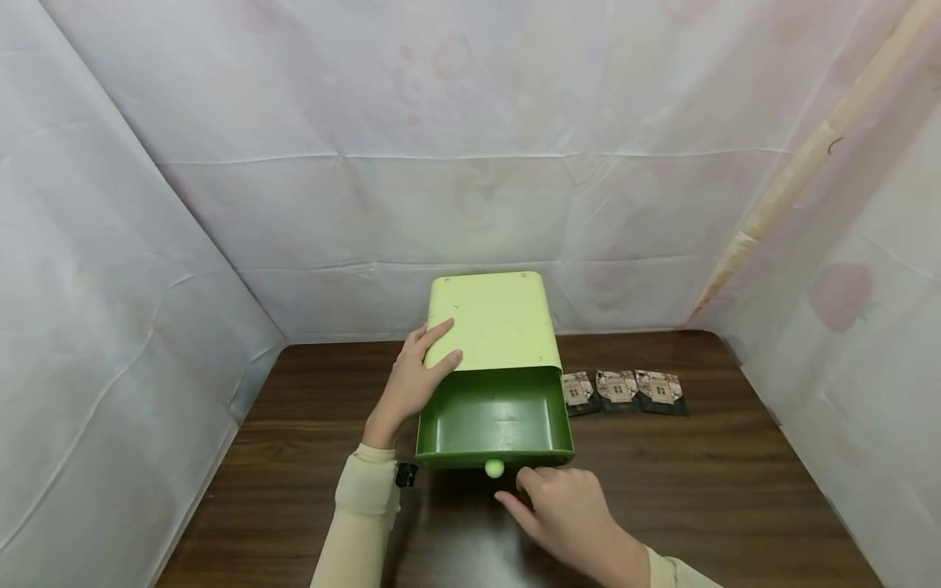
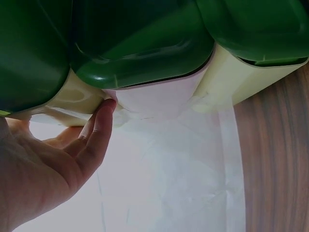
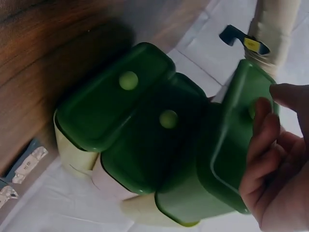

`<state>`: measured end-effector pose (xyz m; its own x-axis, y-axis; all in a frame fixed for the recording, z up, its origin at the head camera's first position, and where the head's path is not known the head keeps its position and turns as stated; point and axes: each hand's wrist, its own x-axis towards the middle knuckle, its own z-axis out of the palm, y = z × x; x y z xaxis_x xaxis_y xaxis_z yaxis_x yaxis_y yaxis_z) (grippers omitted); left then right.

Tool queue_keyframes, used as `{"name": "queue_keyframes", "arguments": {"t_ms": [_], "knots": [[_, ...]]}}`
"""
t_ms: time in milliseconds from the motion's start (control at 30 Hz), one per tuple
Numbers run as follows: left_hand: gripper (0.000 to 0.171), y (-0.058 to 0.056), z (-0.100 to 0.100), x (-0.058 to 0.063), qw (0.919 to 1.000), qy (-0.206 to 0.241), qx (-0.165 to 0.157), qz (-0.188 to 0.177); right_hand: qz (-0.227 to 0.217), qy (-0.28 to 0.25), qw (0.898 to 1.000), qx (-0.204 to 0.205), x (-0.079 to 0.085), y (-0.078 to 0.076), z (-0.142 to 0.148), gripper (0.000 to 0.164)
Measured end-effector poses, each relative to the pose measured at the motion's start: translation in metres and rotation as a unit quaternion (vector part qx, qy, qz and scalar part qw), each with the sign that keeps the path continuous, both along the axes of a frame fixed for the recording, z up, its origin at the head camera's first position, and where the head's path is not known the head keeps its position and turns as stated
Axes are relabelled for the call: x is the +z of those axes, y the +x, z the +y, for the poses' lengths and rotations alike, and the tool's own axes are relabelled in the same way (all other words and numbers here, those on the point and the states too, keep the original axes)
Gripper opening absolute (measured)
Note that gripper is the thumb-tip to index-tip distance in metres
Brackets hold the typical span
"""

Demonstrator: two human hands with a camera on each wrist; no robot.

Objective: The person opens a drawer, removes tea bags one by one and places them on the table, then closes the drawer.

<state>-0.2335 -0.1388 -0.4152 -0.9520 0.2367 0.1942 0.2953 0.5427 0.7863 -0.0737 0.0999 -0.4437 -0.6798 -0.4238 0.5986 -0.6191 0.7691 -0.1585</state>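
before me is a makeshift booth (image 1: 110,286): creased white, pink-printed fabric sheets (image 1: 470,98) on three sides of a dark-brown wood-grain table (image 1: 698,482).

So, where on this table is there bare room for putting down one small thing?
The wooden table is bare left of the left sleeve and right of the right hand, nearer than the three packets. The open top drawer looks empty too. Crowded: around its knob, by the right hand.
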Motion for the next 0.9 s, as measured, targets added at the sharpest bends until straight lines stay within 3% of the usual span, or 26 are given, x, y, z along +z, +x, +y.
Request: {"name": "queue_keyframes", "arguments": {"t_ms": [167,300,600,900], "knots": [[0.059,0.000,-0.001,0.000,1.0000,0.002,0.001,0.007,-0.004,0.020,0.999,-0.039,-0.007,-0.005,-0.008,0.051],[0.059,-0.002,-0.001,-0.002,1.0000,-0.001,-0.002,0.009,0.023,0.023,0.998,-0.054,-0.012,-0.009,-0.013,0.054],[0.059,-0.002,-0.001,-0.002,0.9999,0.004,-0.010,0.003,0.120,-0.002,0.992,-0.048,-0.020,-0.015,-0.021,0.046],[0.061,-0.001,-0.003,0.003,0.9993,0.002,-0.033,-0.015,0.138,-0.035,0.989,-0.044,-0.019,-0.020,-0.025,0.041]]}}
